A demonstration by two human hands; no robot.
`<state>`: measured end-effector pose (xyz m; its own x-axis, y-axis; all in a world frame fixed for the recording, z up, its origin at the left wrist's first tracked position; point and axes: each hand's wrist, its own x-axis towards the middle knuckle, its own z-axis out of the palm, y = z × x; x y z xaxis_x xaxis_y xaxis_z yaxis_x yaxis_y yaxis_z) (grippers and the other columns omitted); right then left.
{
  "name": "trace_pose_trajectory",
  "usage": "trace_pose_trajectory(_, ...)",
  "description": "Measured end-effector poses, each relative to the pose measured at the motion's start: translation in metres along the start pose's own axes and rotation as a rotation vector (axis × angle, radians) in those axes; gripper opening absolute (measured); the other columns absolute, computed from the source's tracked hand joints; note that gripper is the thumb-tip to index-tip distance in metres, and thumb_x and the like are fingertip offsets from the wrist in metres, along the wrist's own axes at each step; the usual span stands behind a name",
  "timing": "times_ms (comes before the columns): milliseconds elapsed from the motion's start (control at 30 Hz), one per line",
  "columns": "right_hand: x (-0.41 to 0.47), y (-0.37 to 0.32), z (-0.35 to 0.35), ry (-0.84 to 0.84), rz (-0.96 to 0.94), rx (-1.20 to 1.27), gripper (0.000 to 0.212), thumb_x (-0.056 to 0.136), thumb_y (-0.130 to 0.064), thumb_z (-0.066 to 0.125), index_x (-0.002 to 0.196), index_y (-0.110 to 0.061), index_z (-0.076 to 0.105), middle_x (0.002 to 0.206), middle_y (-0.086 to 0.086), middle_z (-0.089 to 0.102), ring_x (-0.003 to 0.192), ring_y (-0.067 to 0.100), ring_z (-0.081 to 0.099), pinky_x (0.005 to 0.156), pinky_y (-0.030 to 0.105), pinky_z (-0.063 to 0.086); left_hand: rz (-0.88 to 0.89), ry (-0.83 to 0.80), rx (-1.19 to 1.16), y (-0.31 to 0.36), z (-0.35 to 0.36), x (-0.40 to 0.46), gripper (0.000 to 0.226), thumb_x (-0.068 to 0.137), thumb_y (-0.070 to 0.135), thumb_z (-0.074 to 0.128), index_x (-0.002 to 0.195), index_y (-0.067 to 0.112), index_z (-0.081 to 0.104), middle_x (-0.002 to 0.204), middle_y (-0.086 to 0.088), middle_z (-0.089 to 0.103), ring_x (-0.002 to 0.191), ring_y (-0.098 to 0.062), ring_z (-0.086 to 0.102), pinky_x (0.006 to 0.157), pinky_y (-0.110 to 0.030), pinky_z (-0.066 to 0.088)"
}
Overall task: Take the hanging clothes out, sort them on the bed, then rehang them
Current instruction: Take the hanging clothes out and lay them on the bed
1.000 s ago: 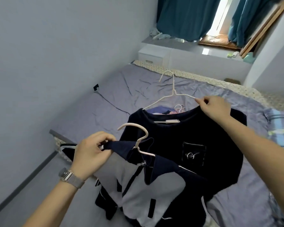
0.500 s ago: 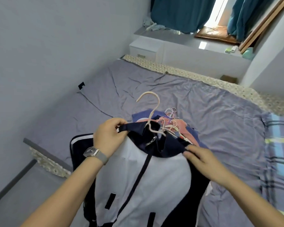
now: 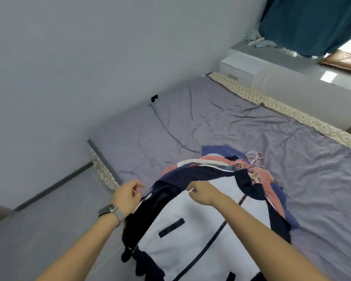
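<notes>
The white-and-navy jacket (image 3: 193, 226), held up by its shoulders half a second before, had been lowered onto the pile of clothes (image 3: 257, 179) at the near edge of the bed (image 3: 190, 122). Its lower part overhung that edge. The left hand (image 3: 127, 196) had come away from the collar; its fingers were loosely curled, and whether they still pinched cloth could not be determined. The right hand (image 3: 202, 192) gripped the navy shoulder. The hangers (image 3: 252, 163) lay bunched toward the far side of the pile. Judgement: sorting was under way; rehanging remained.
</notes>
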<state>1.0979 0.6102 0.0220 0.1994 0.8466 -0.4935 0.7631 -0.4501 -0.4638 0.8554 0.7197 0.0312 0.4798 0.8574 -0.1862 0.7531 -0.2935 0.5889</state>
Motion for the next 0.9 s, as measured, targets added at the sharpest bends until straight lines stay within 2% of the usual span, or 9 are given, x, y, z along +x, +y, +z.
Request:
trace_pose_trajectory(67,0.008,-0.069,0.018,-0.033,-0.135,0.000,0.030,0.086,-0.014,0.040,0.101,-0.008,0.065,0.108,0.011,0.067,0.100,0.032,0.060,0.081,0.038,0.048,-0.112,0.061,0.013,-0.042,-0.039,-0.031,0.019,0.084,0.012,0.055,0.089,0.031,0.055,0.079,0.003,0.060,0.072,-0.017,0.058,0.068,-0.026,0.045)
trace_pose_trajectory(233,-0.010,-0.246,0.079,-0.145,-0.423,-0.081,0.028,0.090,-0.020,0.047,0.111,-0.012,0.064,0.114,0.012,0.066,0.109,0.029,0.059,0.089,0.028,0.044,-0.423,0.293,-0.069,-0.157,-0.134,-0.168,0.022,0.083,0.018,0.058,0.104,0.023,0.055,0.087,0.005,0.058,0.075,-0.014,0.057,0.073,-0.024,0.044)
trace_pose_trajectory(400,-0.087,-0.410,0.183,-0.299,-0.715,-0.218,0.035,0.085,-0.019,0.057,0.119,-0.015,0.057,0.100,0.002,0.066,0.099,0.019,0.062,0.083,0.025,0.046,-0.748,0.589,-0.150,-0.257,-0.197,-0.383,0.034,0.081,0.013,0.058,0.114,0.019,0.053,0.079,0.008,0.057,0.070,-0.015,0.056,0.073,-0.027,0.045)
trace_pose_trajectory(467,-0.137,-0.470,0.238,-0.372,-0.843,-0.250,0.035,0.085,-0.020,0.058,0.120,-0.015,0.056,0.094,-0.002,0.062,0.093,0.017,0.060,0.082,0.026,0.047,-0.864,0.705,-0.202,-0.280,-0.210,-0.481,0.039,0.083,0.011,0.056,0.120,0.018,0.049,0.076,0.007,0.058,0.068,-0.015,0.056,0.071,-0.028,0.044)
trace_pose_trajectory(533,-0.196,-0.525,0.294,-0.454,-0.982,-0.290,0.035,0.086,-0.019,0.058,0.121,-0.015,0.056,0.098,0.000,0.063,0.087,0.016,0.057,0.078,0.025,0.047,-0.966,0.833,-0.236,-0.294,-0.216,-0.577,0.043,0.084,0.011,0.056,0.125,0.018,0.045,0.077,0.006,0.060,0.072,-0.017,0.058,0.072,-0.028,0.045)
trace_pose_trajectory(633,-0.291,-0.590,0.379,-0.565,-1.183,-0.324,0.034,0.085,-0.017,0.057,0.119,-0.015,0.056,0.103,0.003,0.066,0.083,0.016,0.057,0.077,0.025,0.046,-1.127,1.020,-0.248,-0.304,-0.216,-0.711,0.044,0.085,0.014,0.057,0.127,0.019,0.045,0.085,0.005,0.063,0.079,-0.016,0.059,0.074,-0.024,0.041)
trace_pose_trajectory(700,-0.349,-0.619,0.429,-0.634,-1.291,-0.355,0.033,0.085,-0.016,0.056,0.118,-0.015,0.056,0.101,0.002,0.066,0.081,0.016,0.056,0.073,0.022,0.042,-1.213,1.155,-0.274,-0.305,-0.210,-0.783,0.040,0.085,0.013,0.056,0.124,0.017,0.048,0.078,0.010,0.062,0.081,-0.016,0.059,0.076,-0.025,0.041)
trace_pose_trajectory(800,-0.422,-0.644,0.491,-0.724,-1.451,-0.441,0.033,0.086,-0.015,0.054,0.119,-0.015,0.055,0.094,-0.004,0.062,0.080,0.012,0.054,0.068,0.013,0.034,-1.306,1.325,-0.310,-0.301,-0.193,-0.860,0.036,0.084,0.010,0.056,0.120,0.015,0.051,0.068,0.013,0.059,0.086,-0.020,0.062,0.080,-0.027,0.043)
trace_pose_trajectory(900,-0.475,-0.666,0.546,-0.816,-1.527,-0.518,0.033,0.085,-0.014,0.053,0.117,-0.017,0.057,0.093,-0.005,0.061,0.083,0.011,0.055,0.074,0.015,0.038,-1.363,1.419,-0.342,-0.301,-0.181,-0.908,0.032,0.085,0.011,0.056,0.117,0.016,0.052,0.072,0.013,0.061,0.079,-0.014,0.060,0.077,-0.024,0.043)
